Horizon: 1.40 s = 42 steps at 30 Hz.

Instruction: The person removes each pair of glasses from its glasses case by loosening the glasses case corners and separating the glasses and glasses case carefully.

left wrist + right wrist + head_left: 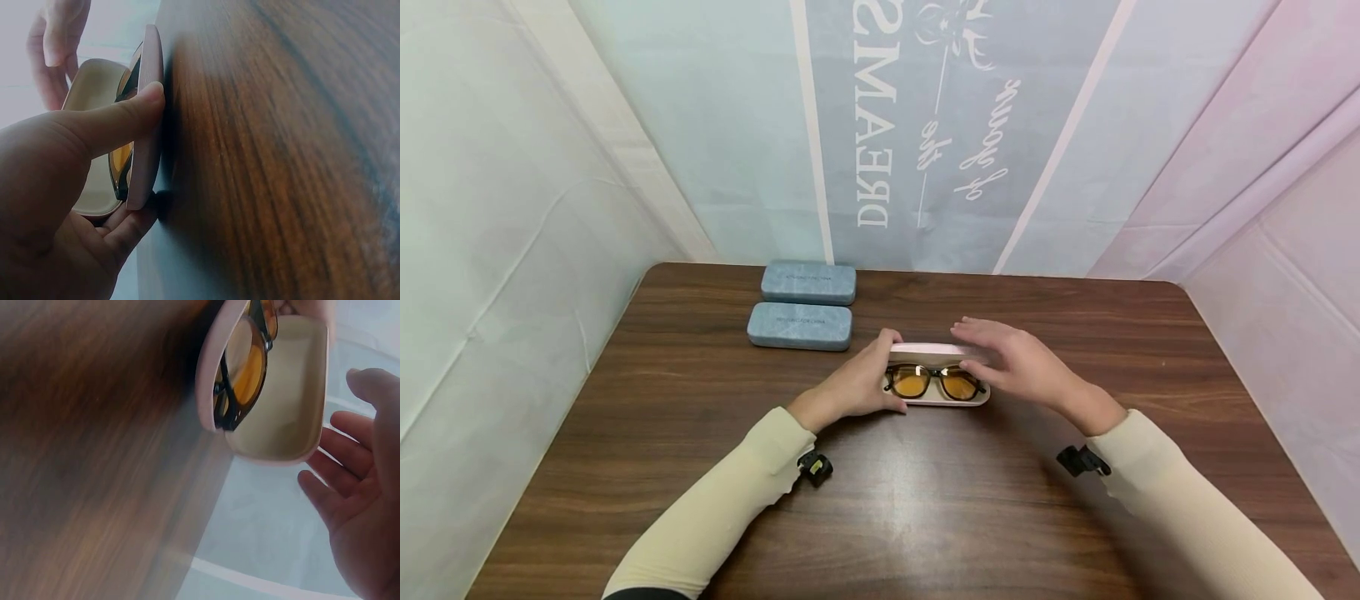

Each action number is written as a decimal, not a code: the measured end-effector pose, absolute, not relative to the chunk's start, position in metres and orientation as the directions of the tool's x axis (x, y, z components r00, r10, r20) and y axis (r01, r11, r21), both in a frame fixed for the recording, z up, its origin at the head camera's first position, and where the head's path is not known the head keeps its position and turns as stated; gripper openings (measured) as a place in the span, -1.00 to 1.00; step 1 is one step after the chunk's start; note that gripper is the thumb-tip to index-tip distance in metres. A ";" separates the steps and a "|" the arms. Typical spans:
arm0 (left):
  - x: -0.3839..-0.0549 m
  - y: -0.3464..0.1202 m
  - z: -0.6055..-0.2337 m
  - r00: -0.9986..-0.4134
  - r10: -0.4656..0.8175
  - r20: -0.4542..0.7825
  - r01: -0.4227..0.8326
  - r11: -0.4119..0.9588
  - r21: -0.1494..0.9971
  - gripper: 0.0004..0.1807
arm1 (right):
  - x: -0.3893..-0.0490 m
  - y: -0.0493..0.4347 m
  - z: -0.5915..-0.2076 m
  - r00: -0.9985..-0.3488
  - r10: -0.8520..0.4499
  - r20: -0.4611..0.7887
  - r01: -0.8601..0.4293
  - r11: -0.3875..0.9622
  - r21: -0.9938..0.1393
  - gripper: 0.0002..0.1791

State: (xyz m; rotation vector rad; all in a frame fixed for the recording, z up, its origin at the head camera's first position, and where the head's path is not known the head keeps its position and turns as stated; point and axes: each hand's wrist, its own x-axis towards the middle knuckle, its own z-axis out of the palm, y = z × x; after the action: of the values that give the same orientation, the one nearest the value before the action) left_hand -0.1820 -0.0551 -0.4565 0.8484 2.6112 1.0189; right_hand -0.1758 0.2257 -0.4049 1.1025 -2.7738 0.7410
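Observation:
A pale pink glasses case (928, 352) lies with its lid raised on the table, its inside cream-coloured. Inside it rest sunglasses (912, 382) with dark frames and amber lenses. My left hand (859, 380) grips the case's left end, and in the left wrist view its thumb (128, 119) presses the near wall while fingers reach round the far side. At the case's right end, my right hand (1028, 363) hovers with its fingers extended and loosely spread. In the right wrist view its fingertips are right at the edge of the raised lid (284, 400).
Two blue glasses cases, a rear one (808, 283) and a front one (800, 326), lie closed at the back left of the brown wooden table (700, 467). A printed cloth (910, 150) hangs behind the table's far edge, with pale cloth at both sides.

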 end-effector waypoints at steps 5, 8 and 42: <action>-0.182 -0.055 -0.457 -0.814 0.581 0.011 0.437 0.600 0.670 -0.01 | -0.170 0.220 -0.405 -0.686 -0.652 0.324 -0.726 0.576 -0.377 -0.50; -0.183 -0.055 -0.457 -0.815 0.579 0.008 0.435 0.602 0.670 0.00 | -0.167 0.217 -0.405 -0.649 -0.663 0.372 -0.760 0.550 -0.346 -0.52; -0.183 -0.055 -0.455 -0.813 0.582 0.003 0.426 0.591 0.686 -0.02 | -0.149 0.195 -0.421 -0.596 -0.730 0.333 -0.801 0.569 -0.185 -0.68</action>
State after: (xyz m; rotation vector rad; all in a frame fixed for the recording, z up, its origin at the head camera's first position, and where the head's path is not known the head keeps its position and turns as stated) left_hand -0.1827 -0.0548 -0.4550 0.8362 2.5980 1.0322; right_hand -0.1488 0.1946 -0.4207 1.2800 -2.5824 0.4702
